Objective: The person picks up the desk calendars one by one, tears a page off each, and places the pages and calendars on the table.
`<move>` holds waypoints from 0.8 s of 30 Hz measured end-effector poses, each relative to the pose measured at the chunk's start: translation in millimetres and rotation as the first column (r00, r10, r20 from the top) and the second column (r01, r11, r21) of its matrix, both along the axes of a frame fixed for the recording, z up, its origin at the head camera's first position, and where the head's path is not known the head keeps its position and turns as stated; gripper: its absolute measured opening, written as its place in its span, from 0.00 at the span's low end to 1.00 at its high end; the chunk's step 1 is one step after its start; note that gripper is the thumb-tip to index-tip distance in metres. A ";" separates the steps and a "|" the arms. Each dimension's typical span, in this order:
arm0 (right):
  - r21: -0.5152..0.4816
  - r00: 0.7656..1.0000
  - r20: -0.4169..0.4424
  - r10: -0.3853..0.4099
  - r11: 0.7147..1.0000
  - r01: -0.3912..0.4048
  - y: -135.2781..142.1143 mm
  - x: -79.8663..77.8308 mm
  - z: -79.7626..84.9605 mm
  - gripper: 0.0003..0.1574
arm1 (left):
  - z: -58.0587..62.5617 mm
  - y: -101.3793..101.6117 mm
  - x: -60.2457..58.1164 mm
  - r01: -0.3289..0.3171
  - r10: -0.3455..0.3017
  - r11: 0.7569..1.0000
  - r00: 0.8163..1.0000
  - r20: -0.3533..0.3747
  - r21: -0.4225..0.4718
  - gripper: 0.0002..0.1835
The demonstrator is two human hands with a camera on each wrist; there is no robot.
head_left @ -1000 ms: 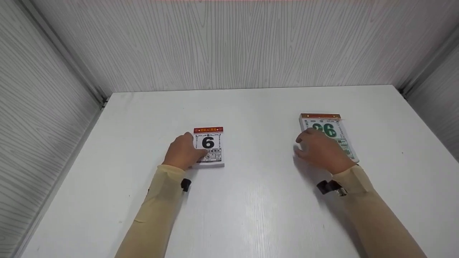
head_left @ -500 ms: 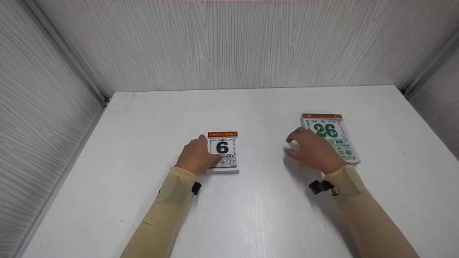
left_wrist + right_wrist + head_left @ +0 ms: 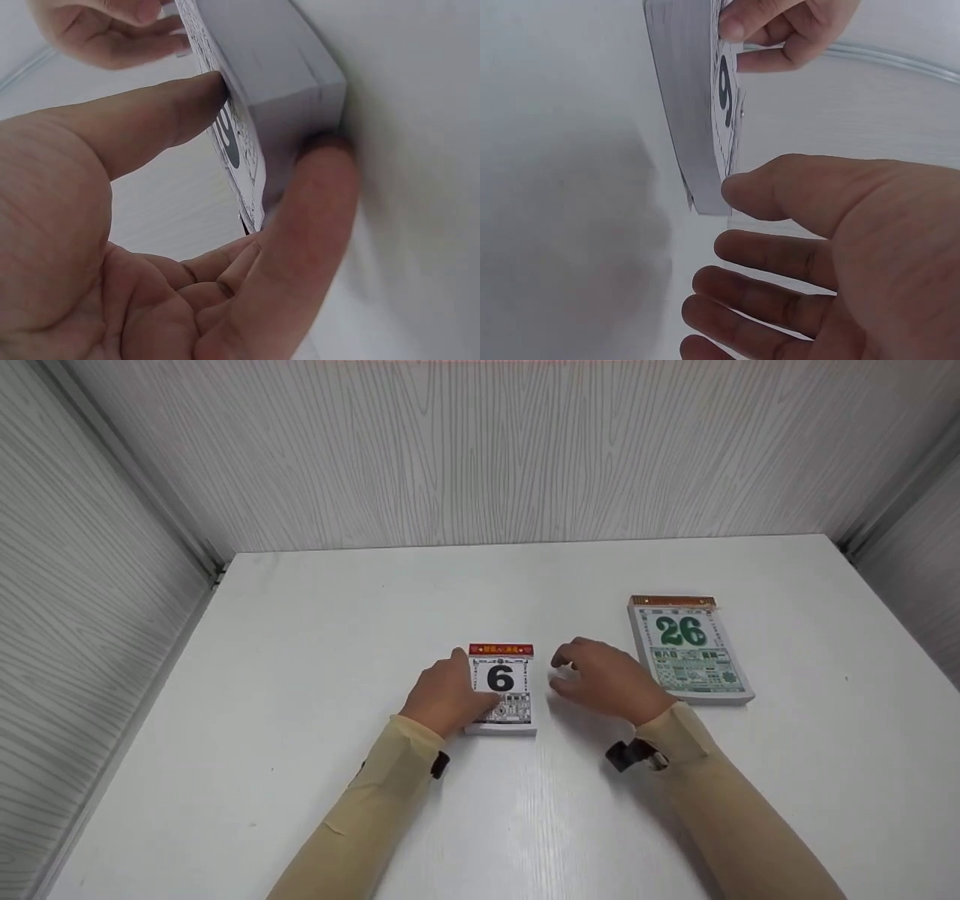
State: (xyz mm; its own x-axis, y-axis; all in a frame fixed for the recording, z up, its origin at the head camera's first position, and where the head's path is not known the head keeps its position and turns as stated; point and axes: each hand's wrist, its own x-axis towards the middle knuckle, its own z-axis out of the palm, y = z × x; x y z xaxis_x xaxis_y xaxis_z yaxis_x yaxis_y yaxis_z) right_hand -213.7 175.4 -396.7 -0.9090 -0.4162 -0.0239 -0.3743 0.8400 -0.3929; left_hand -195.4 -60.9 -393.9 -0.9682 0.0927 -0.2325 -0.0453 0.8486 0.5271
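Note:
A small tear-off calendar (image 3: 501, 679) with a red header and a black 6 lies on the white table. My left hand (image 3: 448, 697) grips its left side, thumb (image 3: 172, 112) on the printed page and fingers against the edge of the page block. Just right of that calendar, my right hand (image 3: 606, 681) hovers with parted, loosely bent fingers (image 3: 757, 262) and holds nothing. Behind it to the right lies a larger tear-off calendar (image 3: 694, 656) with an orange-brown header and a green 26, untouched.
The white table (image 3: 337, 607) ends at a grey wood-grain back panel (image 3: 480, 457). Similar side panels stand at the left (image 3: 82, 607) and right. A small dark wrist device (image 3: 621, 755) hangs under the right wrist.
My left hand has slid the small calendar to the right and slightly nearer. My right hand has moved left, off the larger calendar and toward the small one.

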 end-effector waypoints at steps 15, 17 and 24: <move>0.004 0.999 0.029 -0.039 0.999 0.039 -4.1 6.6 3.5 0.18 | -1.8 9.2 -2.2 0.036 -0.035 0.999 0.999 -0.018 0.031 0.35; 0.003 0.998 0.044 -0.053 0.999 0.053 -4.1 6.9 3.9 0.18 | -0.9 4.9 -5.1 0.024 -0.024 1.000 1.000 -0.019 0.018 0.30; 0.012 0.996 0.071 -0.055 0.998 0.054 -5.0 5.8 -0.4 0.18 | -3.0 1.4 -7.9 0.105 -0.105 0.994 0.994 -0.024 -0.031 0.13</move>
State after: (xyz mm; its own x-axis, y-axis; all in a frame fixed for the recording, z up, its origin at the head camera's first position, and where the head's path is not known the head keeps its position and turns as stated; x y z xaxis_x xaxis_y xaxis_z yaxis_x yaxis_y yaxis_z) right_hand -207.9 170.4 -397.0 -0.9261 -0.3656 -0.0930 -0.2994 0.8623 -0.4085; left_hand -203.3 -59.4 -396.9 -0.9592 0.1876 -0.2117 0.0581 0.8631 0.5018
